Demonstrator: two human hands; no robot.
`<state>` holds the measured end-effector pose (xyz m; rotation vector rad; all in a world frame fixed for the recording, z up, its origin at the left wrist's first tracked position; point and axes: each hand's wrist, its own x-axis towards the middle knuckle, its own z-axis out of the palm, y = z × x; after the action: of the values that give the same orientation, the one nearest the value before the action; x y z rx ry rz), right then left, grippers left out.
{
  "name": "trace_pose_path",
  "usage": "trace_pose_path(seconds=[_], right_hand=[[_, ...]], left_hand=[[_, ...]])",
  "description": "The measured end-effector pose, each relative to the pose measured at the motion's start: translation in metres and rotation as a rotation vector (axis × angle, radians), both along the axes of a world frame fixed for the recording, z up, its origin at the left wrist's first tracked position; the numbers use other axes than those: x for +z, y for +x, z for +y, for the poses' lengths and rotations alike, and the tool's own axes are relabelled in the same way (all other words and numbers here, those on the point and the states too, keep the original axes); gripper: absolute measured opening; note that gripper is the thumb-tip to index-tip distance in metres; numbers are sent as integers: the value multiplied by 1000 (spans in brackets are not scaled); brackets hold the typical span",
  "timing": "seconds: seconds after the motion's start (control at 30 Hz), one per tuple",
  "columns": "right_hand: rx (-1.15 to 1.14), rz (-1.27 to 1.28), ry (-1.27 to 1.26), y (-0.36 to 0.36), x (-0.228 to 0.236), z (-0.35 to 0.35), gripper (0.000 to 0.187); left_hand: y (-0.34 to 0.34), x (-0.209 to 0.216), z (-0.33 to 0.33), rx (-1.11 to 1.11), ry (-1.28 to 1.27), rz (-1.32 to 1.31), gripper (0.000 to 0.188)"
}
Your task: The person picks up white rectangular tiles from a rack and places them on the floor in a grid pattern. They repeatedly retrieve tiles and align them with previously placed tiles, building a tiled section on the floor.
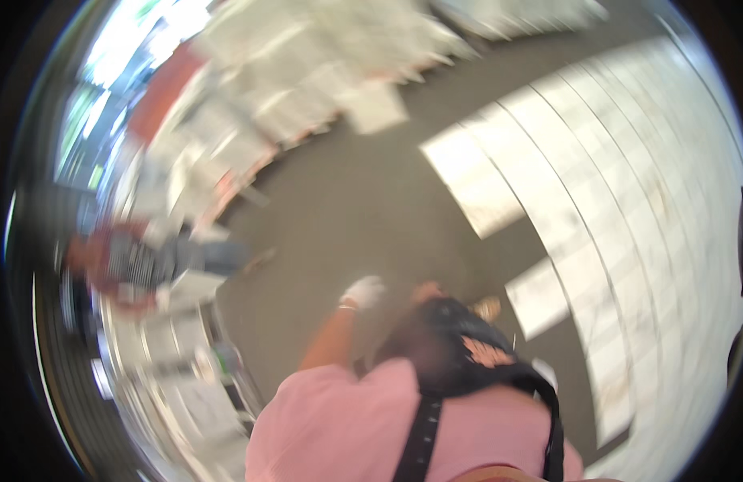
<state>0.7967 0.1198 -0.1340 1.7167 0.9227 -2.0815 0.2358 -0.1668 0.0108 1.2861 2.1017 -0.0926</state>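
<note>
My left hand (pixel 363 291), in a white glove, hangs low over the grey floor (pixel 347 217) in front of me. Motion blur smears its fingers, and no object shows in it. A narrow band circles that wrist. At the right side of my black apron (pixel 460 345), a whitish patch (pixel 545 371) shows, perhaps my gloved right hand. The apron and my body hide most of it, so its fingers cannot be made out. Below the apron a foot (pixel 485 308) is partly visible on the floor.
Pale marbled tiles (pixel 604 161) lie in rows on the right, with one separate tile (pixel 538 297) nearer my feet. Blurred stacks of white boxes or slabs (pixel 307 72) line the far left. A person (pixel 146 265) stands at the left, near white shelving or crates (pixel 187 386).
</note>
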Motion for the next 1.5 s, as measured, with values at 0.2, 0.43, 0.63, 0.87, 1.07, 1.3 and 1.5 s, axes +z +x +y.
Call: trace_pose_path(seconds=[0.2,0.43,0.63,0.87,1.07,1.3,1.5], right_hand=[[402,13,204,-130,9,27,19],[761,92,340,-254,13,11,21],[1132,325,526,-379,-17,-62,23],[1649,779,706,-504,-116,-61,20],[2133,632,947,-606,-96,-14,20],[2992,552,1038,-806,-87,48,26],[3313,786,1164,-1057,-98,2,23]], left_hand=[[32,-3,-102,342,33,24,24],[88,-54,-267,1122,-20,-178,48],[-40,-102,-396,1233,-86,-246,52],[-135,-129,-396,1475,77,-391,61],[-175,-159,-374,1491,295,-227,46],[-167,-178,-389,1712,701,-253,27],[-120,-207,-413,854,-91,91,16]])
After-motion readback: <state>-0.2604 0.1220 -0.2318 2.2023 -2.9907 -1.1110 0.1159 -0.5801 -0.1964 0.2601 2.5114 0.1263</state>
